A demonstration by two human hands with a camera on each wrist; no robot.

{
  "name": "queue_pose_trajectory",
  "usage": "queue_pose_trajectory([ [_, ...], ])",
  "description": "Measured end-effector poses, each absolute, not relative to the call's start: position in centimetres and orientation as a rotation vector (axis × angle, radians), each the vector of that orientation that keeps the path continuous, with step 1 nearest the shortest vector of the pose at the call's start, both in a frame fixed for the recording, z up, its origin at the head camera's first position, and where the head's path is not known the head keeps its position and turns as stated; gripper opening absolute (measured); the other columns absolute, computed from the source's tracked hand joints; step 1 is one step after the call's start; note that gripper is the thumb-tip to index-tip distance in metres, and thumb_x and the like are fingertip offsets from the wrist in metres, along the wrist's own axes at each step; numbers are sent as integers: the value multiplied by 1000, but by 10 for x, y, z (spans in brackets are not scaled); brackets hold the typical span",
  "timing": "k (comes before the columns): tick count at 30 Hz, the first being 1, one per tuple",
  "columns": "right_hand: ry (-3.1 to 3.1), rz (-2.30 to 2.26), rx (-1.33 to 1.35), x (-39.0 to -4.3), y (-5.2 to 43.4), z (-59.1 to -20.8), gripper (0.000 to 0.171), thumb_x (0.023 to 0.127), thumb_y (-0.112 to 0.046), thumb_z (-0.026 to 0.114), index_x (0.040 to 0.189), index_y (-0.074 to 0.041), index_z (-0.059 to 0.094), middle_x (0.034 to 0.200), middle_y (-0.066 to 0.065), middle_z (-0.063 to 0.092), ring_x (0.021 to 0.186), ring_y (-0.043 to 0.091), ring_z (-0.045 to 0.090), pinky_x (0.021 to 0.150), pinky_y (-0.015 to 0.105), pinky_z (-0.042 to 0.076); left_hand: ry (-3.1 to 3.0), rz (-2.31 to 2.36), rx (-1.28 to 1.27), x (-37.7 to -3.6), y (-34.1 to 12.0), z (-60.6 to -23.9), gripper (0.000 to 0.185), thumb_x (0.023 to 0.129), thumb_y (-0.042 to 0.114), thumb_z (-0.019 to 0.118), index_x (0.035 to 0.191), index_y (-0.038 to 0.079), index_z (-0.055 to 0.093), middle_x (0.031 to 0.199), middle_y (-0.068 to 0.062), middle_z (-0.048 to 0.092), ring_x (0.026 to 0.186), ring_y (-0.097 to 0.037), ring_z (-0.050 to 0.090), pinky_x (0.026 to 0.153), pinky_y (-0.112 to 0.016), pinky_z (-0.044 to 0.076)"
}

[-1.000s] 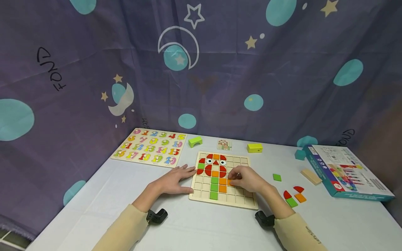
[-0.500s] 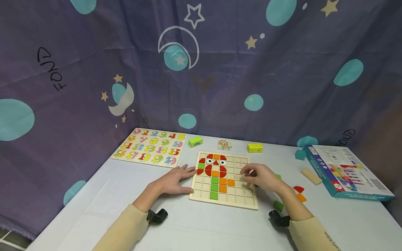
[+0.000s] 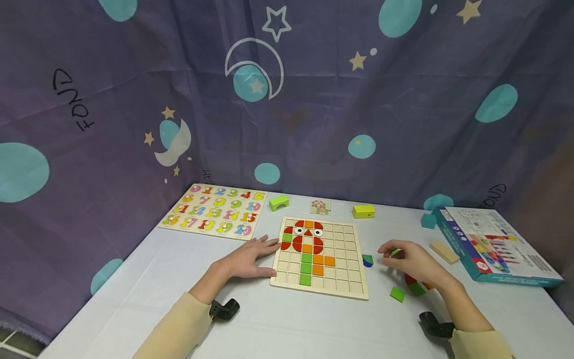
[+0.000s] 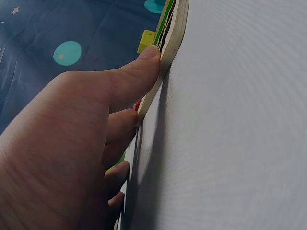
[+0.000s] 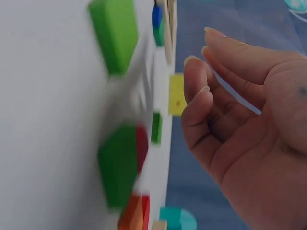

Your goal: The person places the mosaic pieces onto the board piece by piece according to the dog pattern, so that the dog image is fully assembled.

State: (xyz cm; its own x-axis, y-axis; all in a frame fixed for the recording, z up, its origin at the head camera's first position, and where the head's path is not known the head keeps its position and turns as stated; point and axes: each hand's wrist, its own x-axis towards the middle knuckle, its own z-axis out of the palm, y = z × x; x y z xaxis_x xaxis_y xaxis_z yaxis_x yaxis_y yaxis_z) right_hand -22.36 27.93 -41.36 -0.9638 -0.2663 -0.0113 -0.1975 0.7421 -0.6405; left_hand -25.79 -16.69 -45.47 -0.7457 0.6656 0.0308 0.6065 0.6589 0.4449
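Grid board point(image 3: 341, 287) is lying flat on the white bench point(image 3: 287, 331), between your two hands. Red, orange and green tiles are filling its left part: a bird-like figure with two round eyes, a green column point(image 3: 306, 268) running down below it, three orange tiles point(image 3: 318, 265) sitting beside the column.

Your left hand point(image 3: 246, 259) is resting at the board's left edge, fingers extended, thumb touching the rim; it is gripping nothing.

Your right hand point(image 3: 414, 259) is hovering over the bench, right of the board and apart from it; fingers are bending loosely, holding nothing.

Green and blue pieces point(image 3: 367, 261) are lying just beside the board's right edge. A loose green tile point(image 3: 397, 294) is lying nearer you; a red-and-green cluster point(image 3: 417, 287) is showing partly under your right wrist.

Farther out: tan block point(image 3: 444, 253) lying near the box point(image 3: 515, 244), teal block point(image 3: 428, 221) standing by its far corner. Along the back, yellow block point(image 3: 363, 212), picture card point(image 3: 320, 207), green arch point(image 3: 279, 202), then the number board point(image 3: 239, 194) lying far left.
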Motion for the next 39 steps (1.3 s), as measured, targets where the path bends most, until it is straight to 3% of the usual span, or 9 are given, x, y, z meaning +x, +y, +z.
queue_pose_trajectory([
  [13,2889,-1021,-359,-204,344,-409,28,93,-15,74,115,3,69,102,8,61,88,23,62,69,24,56,2743,639,1043,-261,-165,-455,80,91,57,67,154,15,44,163,1,32,152,-33,17,121,-52,14],
  [25,2787,-1045,-209,-195,375,-416,37,95,-19,73,121,5,65,108,12,67,91,26,61,70,27,55,2743,635,1031,-260,-166,-455,81,90,58,67,155,16,43,163,4,31,152,-31,16,122,-50,14],
  [33,2803,-970,-405,-198,376,-427,28,93,-12,73,116,3,70,107,9,69,85,7,57,73,21,53,2738,652,1026,-258,-168,-455,80,90,57,67,154,15,44,162,1,33,152,-33,17,121,-53,15],
  [39,2787,-936,-385,-196,376,-427,31,92,-14,75,117,3,69,106,8,67,84,12,53,69,22,50,2742,646,1025,-259,-167,-457,80,90,58,66,155,16,44,163,2,32,152,-31,17,122,-51,14],
])
